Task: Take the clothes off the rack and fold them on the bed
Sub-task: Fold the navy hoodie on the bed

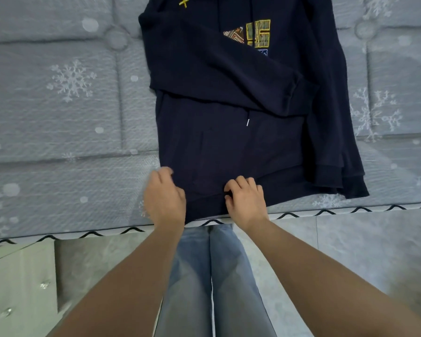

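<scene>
- A navy hoodie (229,142) lies flat, front up, on the bed (58,117), with its hem at the near edge of the mattress, under both hands.
- The left hand (164,198) is at the hem's left corner; its fingers (165,172) curl over the cloth edge and appear to grip it, though blur hides the fingertips.
- The right hand (246,198) sits on the hem near its middle, just right of the left hand; its fingers (241,182) are bent and bunched together, pinching a small fold of cloth against the thumb.
- One sleeve (216,76) is folded across the chest, well beyond the fingers, its cuff (299,93) ending toward the right side.
- The other sleeve (336,132) runs down the hoodie's right edge, its cuff lying right of the right hand, near the mattress edge.
- A drawstring tip (248,122) rests on the front, straight beyond the right fingers.
- A patchwork emblem (253,35) in yellow and orange shows on the chest, partly covered by the folded sleeve; a small yellow cross (184,1) sits at the far left.
- The bed cover is grey with snowflakes.
- The person's jeans (209,276) stand against the bed, below the wrists.
</scene>
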